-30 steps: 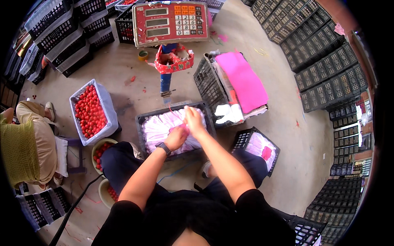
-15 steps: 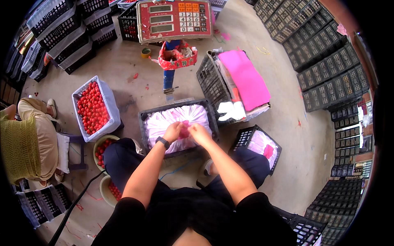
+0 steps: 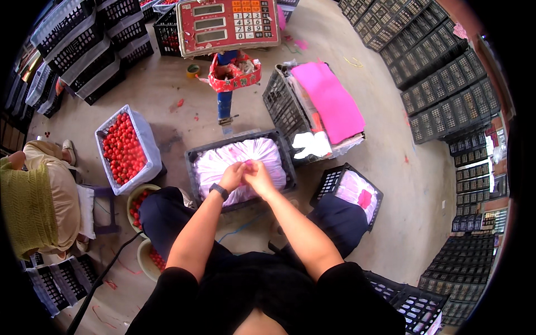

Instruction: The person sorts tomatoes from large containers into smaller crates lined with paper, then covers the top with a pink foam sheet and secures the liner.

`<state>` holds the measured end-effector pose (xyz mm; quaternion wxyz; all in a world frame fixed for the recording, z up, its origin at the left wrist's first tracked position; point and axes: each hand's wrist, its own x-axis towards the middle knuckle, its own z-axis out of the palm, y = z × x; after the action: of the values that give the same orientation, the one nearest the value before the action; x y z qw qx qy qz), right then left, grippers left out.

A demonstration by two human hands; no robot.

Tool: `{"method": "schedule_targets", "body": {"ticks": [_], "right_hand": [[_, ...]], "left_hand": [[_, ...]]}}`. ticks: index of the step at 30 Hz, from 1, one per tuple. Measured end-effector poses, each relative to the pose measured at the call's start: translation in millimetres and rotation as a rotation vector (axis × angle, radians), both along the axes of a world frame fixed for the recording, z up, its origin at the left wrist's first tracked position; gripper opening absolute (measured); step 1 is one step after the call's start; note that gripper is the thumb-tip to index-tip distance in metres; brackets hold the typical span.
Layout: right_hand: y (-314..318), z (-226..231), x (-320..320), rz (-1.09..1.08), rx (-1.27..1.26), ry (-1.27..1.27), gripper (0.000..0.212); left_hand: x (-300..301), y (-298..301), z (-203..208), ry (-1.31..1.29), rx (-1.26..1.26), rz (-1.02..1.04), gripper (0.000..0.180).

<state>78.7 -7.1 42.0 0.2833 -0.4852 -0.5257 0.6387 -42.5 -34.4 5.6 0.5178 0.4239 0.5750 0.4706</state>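
A low black crate (image 3: 192,170) stands on the floor before me, with a gathered pinkish-white liner (image 3: 262,153) bulging over its contents. My left hand (image 3: 231,177) and my right hand (image 3: 259,177) meet over the middle of this liner, fingers pinched together. Between the fingertips shows a small bit of deep pink material (image 3: 248,162); the hands cover most of it. On my left wrist is a dark watch (image 3: 219,191). What lies under the liner is hidden.
A lined crate of small red tomatoes (image 3: 123,146) and tubs of them stand left, beside a seated person (image 3: 42,201). Ahead is a red scale (image 3: 229,25). Right are a crate with a pink sheet (image 3: 329,100), white gloves (image 3: 311,145), another covered crate (image 3: 357,192) and stacked crates (image 3: 446,106).
My hands have drawn closer together and now cover most of the deep pink material, which showed more widely before. The whole view has shifted slightly.
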Motion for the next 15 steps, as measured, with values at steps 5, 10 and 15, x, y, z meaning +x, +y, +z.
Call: {"method": "schedule_targets", "body": {"ticks": [5, 10, 15], "right_hand": [[-4, -8, 10, -0.058, 0.033, -0.157, 0.028], [-9, 23, 26, -0.055, -0.032, -0.171, 0.016], [-34, 17, 35, 0.022, 0.054, -0.258, 0.013]], "left_hand": [[7, 0, 22, 0.035, -0.034, -0.015, 0.024], [4, -2, 20, -0.015, -0.052, 0.007, 0.024], [3, 2, 26, -0.328, -0.170, -0.016, 0.024]]}}
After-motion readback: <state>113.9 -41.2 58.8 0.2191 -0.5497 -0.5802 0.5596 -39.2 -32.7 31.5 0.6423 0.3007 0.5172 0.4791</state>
